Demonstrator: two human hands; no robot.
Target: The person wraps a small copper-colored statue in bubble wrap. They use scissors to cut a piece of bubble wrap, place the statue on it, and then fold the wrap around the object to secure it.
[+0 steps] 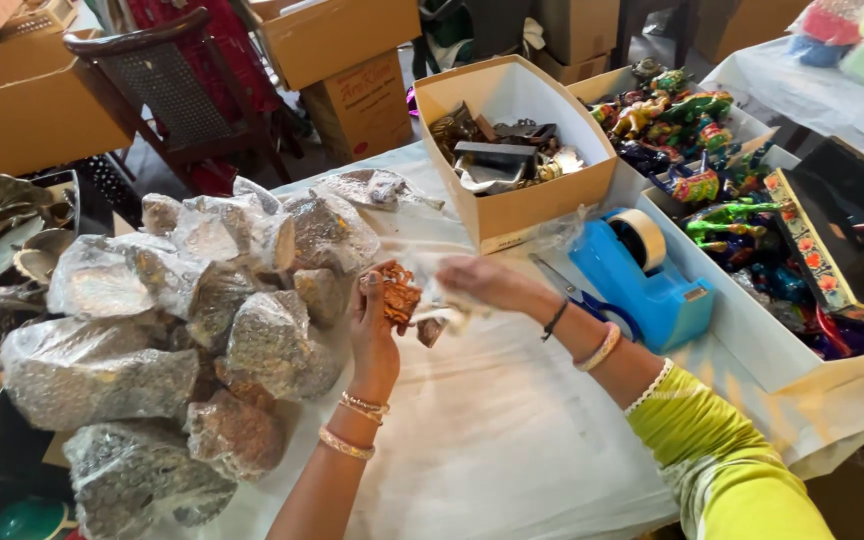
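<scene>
Left hand (pixel 374 325) is gripping orange-brown figurine (pixel 400 293) above white-covered tabletop (pixel 492 430) | right hand (pixel 480 282) is pinching clear wrap (pixel 442 312) beside it | wrapped bundles (pixel 202 320) are lying left | blue tape dispenser (pixel 642 280) is sitting right

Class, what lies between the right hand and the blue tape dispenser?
In the head view, scissors lie on the white cloth between the right hand and the tape dispenser.

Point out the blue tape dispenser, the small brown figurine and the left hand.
blue tape dispenser (pixel 642 285), head view, on its blue body.
small brown figurine (pixel 401 293), head view, on its carved front.
left hand (pixel 372 325), head view, on the back of the hand.
</scene>
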